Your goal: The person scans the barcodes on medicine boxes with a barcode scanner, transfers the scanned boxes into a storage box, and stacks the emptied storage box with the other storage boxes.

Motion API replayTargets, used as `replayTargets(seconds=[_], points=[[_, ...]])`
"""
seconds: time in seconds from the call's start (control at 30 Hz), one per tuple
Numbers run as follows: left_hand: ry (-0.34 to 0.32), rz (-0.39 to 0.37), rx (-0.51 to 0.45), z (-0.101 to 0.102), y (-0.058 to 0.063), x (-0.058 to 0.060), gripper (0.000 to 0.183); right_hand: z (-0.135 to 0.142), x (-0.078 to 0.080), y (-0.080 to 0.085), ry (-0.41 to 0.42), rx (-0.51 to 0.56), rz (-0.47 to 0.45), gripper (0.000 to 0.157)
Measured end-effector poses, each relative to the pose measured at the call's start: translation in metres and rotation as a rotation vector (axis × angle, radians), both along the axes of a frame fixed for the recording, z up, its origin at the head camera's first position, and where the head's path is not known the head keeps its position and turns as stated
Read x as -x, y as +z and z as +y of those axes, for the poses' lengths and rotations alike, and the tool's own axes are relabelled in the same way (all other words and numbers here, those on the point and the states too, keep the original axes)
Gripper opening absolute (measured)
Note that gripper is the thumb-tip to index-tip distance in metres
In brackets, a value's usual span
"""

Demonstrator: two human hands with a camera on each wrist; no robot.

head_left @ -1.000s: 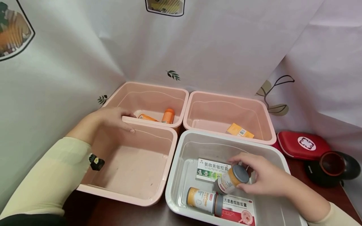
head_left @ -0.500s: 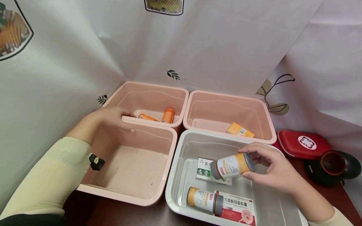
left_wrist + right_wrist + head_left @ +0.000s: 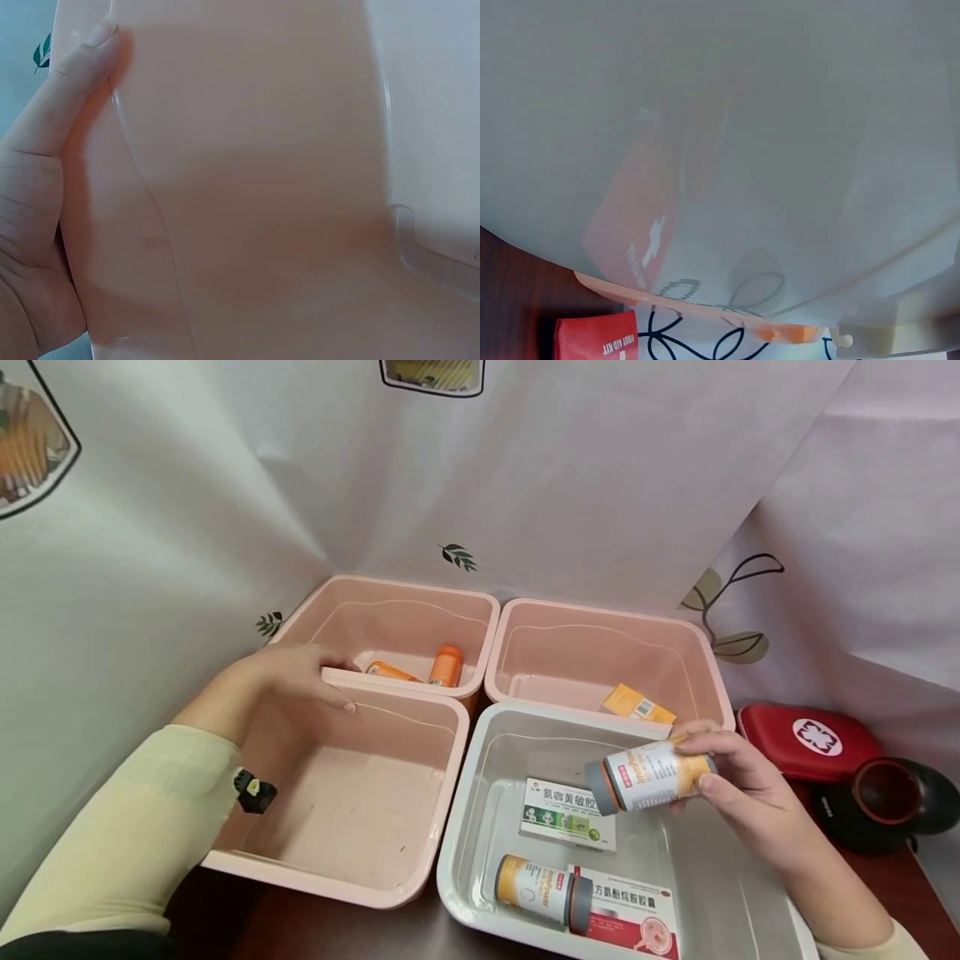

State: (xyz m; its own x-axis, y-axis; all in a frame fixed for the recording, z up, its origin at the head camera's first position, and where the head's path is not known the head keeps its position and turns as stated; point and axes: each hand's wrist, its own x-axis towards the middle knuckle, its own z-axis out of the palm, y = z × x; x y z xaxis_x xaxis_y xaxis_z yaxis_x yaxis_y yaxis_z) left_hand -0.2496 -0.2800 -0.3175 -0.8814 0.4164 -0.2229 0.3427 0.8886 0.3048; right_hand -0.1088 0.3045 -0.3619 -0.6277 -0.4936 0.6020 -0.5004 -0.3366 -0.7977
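My right hand (image 3: 757, 785) holds a supplement bottle (image 3: 651, 777) with a grey cap and an orange-and-white label, tilted above the grey bin (image 3: 474, 793). Inside that bin, a second matching bottle (image 3: 534, 890) lies on its side, partly over a red-and-white medicine box (image 3: 628, 914). A white-and-green medicine box (image 3: 566, 814) lies farther back there. At the left, my left hand (image 3: 296, 677) grips the back rim of the near pink bin (image 3: 352, 810). In the left wrist view, its thumb (image 3: 86, 64) lies along the inner wall.
Behind stand two more pink bins: the left one (image 3: 405, 595) has orange containers (image 3: 447, 667), the right one (image 3: 600, 618) a yellow box (image 3: 637, 705). A red first aid kit (image 3: 810, 742) and a black object (image 3: 870, 806) sit at the right. A patterned curtain (image 3: 570, 485) hangs behind.
My right hand has lifted the bottle and moved it to the right, turning it from tilted upright to nearly sideways. The left hand stays on the pink rim.
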Motion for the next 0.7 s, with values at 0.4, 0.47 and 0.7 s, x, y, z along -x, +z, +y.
replayTargets(seconds=[0.4, 0.47, 0.7], points=[[-0.022, 0.003, -0.016, -0.0005, -0.0006, 0.0004, 0.073, 0.0013, 0.0010, -0.0018, 0.077, 0.033, -0.015, 0.057], [-0.020, -0.002, -0.024, -0.0003, -0.0006, 0.0002, 0.074, 0.0030, -0.0009, -0.0024, 0.050, 0.030, -0.031, 0.070], [0.001, -0.016, -0.015, 0.0002, -0.0005, -0.0010, 0.079, 0.0084, -0.0043, -0.0048, 0.063, 0.099, -0.023, 0.060]])
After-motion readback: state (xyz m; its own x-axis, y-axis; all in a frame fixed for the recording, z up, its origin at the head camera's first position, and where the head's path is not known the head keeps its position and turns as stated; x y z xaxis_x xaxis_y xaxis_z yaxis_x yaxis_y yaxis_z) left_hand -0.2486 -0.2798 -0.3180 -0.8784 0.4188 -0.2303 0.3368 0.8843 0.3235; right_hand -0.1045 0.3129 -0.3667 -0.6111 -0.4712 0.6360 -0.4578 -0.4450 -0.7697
